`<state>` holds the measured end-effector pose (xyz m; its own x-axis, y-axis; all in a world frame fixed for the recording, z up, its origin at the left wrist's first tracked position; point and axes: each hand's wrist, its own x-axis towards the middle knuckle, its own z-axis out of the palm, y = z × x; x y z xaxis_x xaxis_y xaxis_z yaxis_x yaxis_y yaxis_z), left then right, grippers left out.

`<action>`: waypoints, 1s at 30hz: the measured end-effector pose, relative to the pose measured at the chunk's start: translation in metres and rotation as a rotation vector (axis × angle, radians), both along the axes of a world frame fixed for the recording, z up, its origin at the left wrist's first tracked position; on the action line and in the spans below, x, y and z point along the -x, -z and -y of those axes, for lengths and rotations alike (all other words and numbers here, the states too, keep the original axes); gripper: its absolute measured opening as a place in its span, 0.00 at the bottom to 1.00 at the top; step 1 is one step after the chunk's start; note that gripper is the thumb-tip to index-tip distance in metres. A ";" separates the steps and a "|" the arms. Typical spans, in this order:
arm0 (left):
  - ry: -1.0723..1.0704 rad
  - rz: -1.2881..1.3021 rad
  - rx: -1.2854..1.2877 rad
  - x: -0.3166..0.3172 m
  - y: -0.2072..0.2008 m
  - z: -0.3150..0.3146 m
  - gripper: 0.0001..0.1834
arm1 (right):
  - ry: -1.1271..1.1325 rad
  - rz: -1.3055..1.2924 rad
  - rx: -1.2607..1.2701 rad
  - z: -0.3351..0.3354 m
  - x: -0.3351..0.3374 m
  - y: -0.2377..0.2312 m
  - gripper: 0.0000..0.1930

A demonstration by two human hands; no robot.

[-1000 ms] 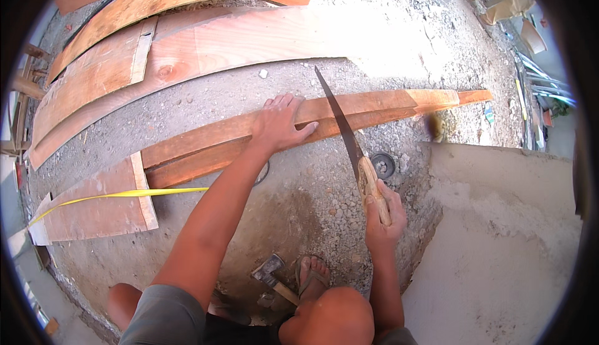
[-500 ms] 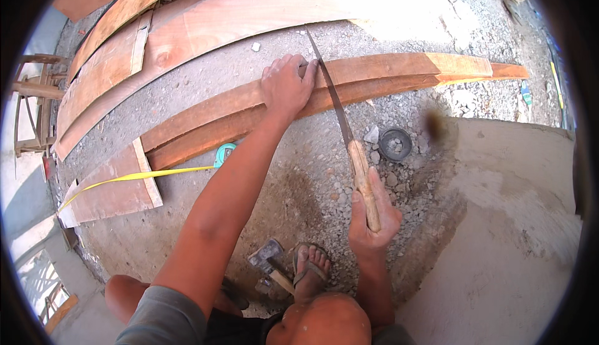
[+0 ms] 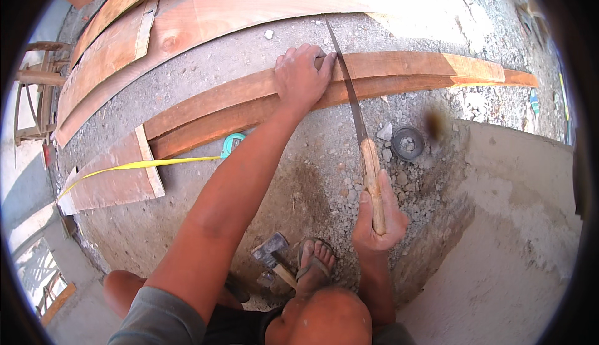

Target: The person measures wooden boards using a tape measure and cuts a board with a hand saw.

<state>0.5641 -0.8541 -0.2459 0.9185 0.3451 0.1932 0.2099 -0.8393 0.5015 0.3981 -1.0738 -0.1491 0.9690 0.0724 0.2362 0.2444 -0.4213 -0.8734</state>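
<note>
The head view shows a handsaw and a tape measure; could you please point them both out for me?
Handsaw (image 3: 357,113), head view: on its blade, towards the handle.
Tape measure (image 3: 233,144), head view: on its teal case.

Pretty basic outfit tbh: a dull grey fabric left sleeve (image 3: 163,314), short, with a hemmed edge sitting above the elbow, and just a dark sliver of the right sleeve (image 3: 398,334) showing. Below that were plain black fabric shorts (image 3: 240,327), bare knees, and a drab olive-brown thong sandal with a strap (image 3: 304,271) across the foot. Left hand (image 3: 304,78) and right hand (image 3: 379,221) were both bare.
</note>
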 end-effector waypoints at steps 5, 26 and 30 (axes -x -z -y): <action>-0.012 0.012 0.003 0.001 0.003 -0.001 0.19 | 0.006 0.067 -0.024 -0.019 -0.030 0.027 0.24; 0.000 0.031 0.012 0.002 0.005 -0.002 0.19 | 0.009 0.079 -0.019 -0.008 0.000 0.034 0.23; 0.000 0.026 -0.027 0.002 0.004 -0.004 0.19 | -0.030 -0.002 -0.038 -0.001 0.010 0.032 0.22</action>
